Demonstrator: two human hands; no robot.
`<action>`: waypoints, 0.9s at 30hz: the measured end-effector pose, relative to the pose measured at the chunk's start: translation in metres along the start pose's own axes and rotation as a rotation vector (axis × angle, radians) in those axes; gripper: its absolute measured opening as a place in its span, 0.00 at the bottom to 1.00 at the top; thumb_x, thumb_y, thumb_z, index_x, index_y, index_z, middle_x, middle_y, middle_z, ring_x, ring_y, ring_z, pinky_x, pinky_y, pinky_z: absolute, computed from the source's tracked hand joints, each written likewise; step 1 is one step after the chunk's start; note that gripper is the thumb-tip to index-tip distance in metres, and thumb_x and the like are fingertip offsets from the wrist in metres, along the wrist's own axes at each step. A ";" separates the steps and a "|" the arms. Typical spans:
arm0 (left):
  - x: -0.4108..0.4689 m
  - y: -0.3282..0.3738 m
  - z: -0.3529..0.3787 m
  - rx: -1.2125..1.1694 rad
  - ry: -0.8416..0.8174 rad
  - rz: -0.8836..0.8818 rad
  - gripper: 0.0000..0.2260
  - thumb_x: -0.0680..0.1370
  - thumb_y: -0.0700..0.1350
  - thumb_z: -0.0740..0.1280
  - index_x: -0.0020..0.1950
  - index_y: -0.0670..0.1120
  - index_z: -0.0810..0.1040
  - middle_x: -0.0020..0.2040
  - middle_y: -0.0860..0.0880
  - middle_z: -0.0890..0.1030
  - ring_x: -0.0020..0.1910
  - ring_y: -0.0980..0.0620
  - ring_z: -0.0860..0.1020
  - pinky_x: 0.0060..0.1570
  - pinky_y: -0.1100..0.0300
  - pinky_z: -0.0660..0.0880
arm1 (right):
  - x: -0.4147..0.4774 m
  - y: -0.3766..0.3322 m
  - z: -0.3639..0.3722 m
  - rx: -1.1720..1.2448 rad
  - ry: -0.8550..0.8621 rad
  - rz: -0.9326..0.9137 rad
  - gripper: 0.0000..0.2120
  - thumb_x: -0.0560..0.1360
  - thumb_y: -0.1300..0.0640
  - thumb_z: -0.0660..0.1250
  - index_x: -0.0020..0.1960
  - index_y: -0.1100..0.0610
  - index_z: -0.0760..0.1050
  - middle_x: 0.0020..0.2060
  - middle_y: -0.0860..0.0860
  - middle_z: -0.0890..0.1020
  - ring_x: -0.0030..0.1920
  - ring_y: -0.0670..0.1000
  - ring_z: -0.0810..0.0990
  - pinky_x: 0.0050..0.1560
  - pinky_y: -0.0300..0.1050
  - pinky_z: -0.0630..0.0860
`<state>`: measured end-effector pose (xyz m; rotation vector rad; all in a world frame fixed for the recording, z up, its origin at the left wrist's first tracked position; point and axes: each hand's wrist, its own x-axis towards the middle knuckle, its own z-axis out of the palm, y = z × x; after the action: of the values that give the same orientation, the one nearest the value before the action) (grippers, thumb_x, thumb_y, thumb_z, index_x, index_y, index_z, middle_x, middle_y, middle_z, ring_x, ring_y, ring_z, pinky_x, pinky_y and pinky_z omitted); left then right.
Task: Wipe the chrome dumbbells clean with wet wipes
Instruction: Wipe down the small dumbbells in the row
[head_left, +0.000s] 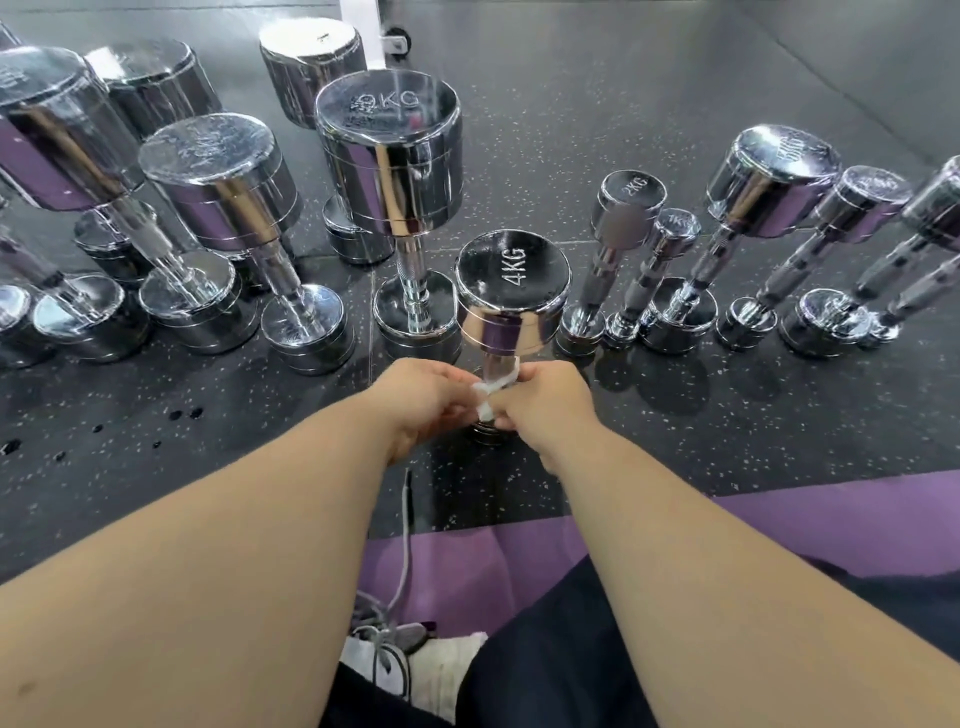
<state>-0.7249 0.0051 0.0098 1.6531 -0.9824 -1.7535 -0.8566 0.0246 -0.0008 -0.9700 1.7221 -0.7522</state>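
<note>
Your two hands meet at the handle of the 4KG dumbbell (511, 291), which stands upright on its lower head on the black speckled floor (675, 441), just in front of you and at the middle of the row. Your left hand (421, 400) comes in from the left with its fingers curled round the lower handle. Your right hand (545, 400) comes in from the right, fingers curled, pinching the white wet wipe (491, 387) against the handle. The wipe is bunched and wrapped round the shaft between your two hands, just under the top head; how far it goes round the back you cannot tell. The dumbbell's lower head is mostly hidden beneath your hands.

Behind it and slightly left stands the 9KG dumbbell (389, 150), upright, close to the 4KG one. To the right stand the 2KG dumbbell (626, 208) and, just beside it, the small 1KG dumbbell (672, 234), with more chrome dumbbells on both sides. Dark spots dot the floor at the left. A purple mat (831, 519) lies under you, and a thin white cable (405, 545) runs across its edge toward your lap.
</note>
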 end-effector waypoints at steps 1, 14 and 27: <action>0.003 0.001 0.000 -0.003 0.041 0.001 0.04 0.73 0.29 0.70 0.46 0.36 0.81 0.41 0.40 0.82 0.34 0.51 0.79 0.32 0.65 0.78 | -0.001 -0.002 -0.003 0.016 0.022 -0.012 0.08 0.64 0.65 0.77 0.40 0.55 0.83 0.39 0.52 0.85 0.37 0.50 0.81 0.41 0.49 0.82; -0.006 -0.005 0.025 0.787 0.339 0.390 0.11 0.76 0.41 0.63 0.42 0.54 0.83 0.32 0.59 0.73 0.39 0.53 0.71 0.38 0.64 0.63 | 0.018 0.012 -0.022 -0.079 0.196 0.036 0.14 0.71 0.68 0.64 0.44 0.50 0.81 0.41 0.52 0.81 0.41 0.54 0.78 0.40 0.43 0.76; -0.026 -0.034 0.032 1.022 0.319 0.382 0.09 0.79 0.46 0.65 0.47 0.41 0.81 0.55 0.49 0.74 0.50 0.45 0.77 0.53 0.52 0.73 | 0.006 0.000 -0.011 -0.265 0.042 0.196 0.12 0.74 0.62 0.68 0.56 0.52 0.75 0.48 0.51 0.77 0.46 0.53 0.76 0.44 0.40 0.71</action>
<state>-0.7508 0.0501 -0.0024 2.0005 -2.0436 -0.6815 -0.8679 0.0201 0.0005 -0.9485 1.9550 -0.4268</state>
